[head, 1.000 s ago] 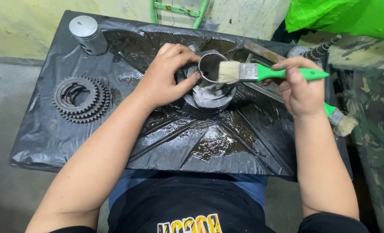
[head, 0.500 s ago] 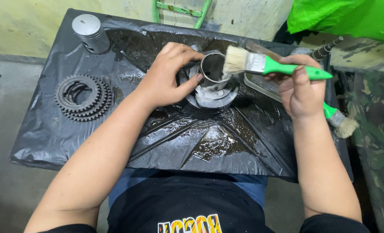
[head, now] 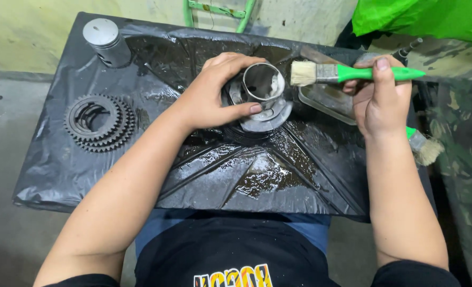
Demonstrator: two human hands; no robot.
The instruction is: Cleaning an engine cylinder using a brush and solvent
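1. The metal cylinder sleeve stands near the middle of the counter, its long axis roughly upright and tipped slightly, its open mouth facing up toward the camera; it sits on a round metal part lying on the wet black plastic sheet
2. The green-handled paintbrush lies nearly level, long axis left to right, bristles pointing left and ending just beside the sleeve's right rim, apart from it
3. Open wet sheet spreads toward the near edge of the counter; to the left a stack of gears lies well apart, and a grey piston stands at the far left corner. A shallow tray sits just right of the sleeve, under the brush
4. The left hand reaches in from the lower left, grip wrapped around the sleeve, thumb pressed on its near side
5. The right hand is raised over the right edge, grip closed around the brush handle; a second brush lies beneath its wrist
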